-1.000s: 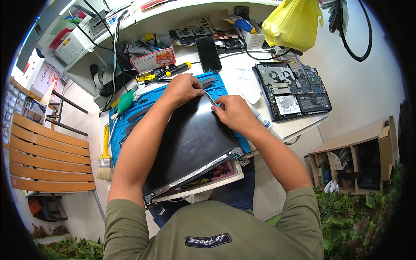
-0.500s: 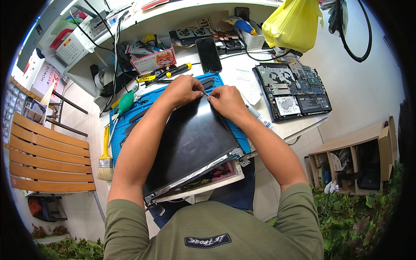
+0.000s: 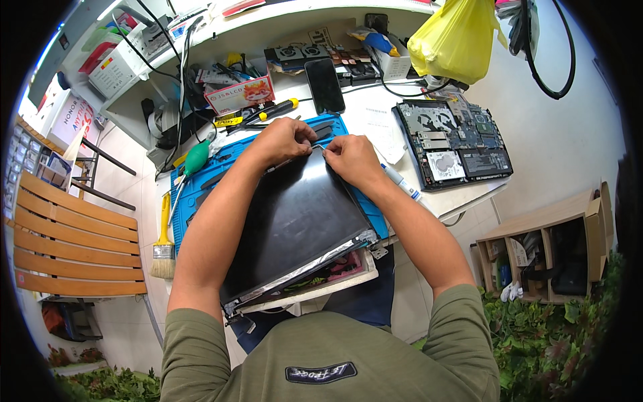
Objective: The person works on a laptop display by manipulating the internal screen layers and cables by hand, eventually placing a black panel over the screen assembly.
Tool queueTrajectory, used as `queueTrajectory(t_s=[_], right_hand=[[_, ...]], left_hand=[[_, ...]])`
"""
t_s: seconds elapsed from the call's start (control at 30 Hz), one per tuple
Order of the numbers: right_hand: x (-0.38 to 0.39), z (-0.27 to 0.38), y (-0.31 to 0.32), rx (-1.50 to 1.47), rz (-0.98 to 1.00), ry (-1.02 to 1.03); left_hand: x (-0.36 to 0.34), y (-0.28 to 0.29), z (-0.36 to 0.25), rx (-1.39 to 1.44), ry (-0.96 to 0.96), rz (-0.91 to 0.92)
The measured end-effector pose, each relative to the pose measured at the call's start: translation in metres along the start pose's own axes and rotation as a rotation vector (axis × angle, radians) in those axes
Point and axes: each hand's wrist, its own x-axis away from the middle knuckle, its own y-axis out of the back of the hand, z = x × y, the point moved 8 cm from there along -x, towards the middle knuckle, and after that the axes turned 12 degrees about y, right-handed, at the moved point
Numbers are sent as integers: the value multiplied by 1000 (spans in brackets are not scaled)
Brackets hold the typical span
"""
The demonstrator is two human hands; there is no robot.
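A black laptop screen panel (image 3: 295,214) lies tilted over the front of the blue work mat (image 3: 231,159), its bare silvery lower edge toward me. At its far edge a thin pale strip (image 3: 319,147) spans the small gap between my hands. My left hand (image 3: 287,142) has its fingertips closed in a pinch on the strip's left end. From the right, my right hand (image 3: 351,157) pinches the other end between thumb and fingers. What lies under the fingertips is hidden.
An opened laptop base (image 3: 455,144) sits at the right. Behind the mat are a black phone (image 3: 325,87), a box of tools (image 3: 241,94) and a yellow-black screwdriver (image 3: 281,107). A brush (image 3: 163,251) and green air blower (image 3: 196,159) stand left; a marker (image 3: 402,182) lies right.
Both hands stay at the panel's far edge. My fingers have shifted slightly, and the strip between them now looks more bent. The view has moved a little.
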Motion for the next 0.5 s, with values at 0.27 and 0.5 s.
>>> queueTrajectory(t_s=[0.27, 0.5], right_hand=[[0, -14, -3, -111, -33, -54], [2, -22, -5, -142, -5, -104]], left_hand=[[0, 1, 1, 38, -7, -17], [2, -2, 3, 75, 1, -9]])
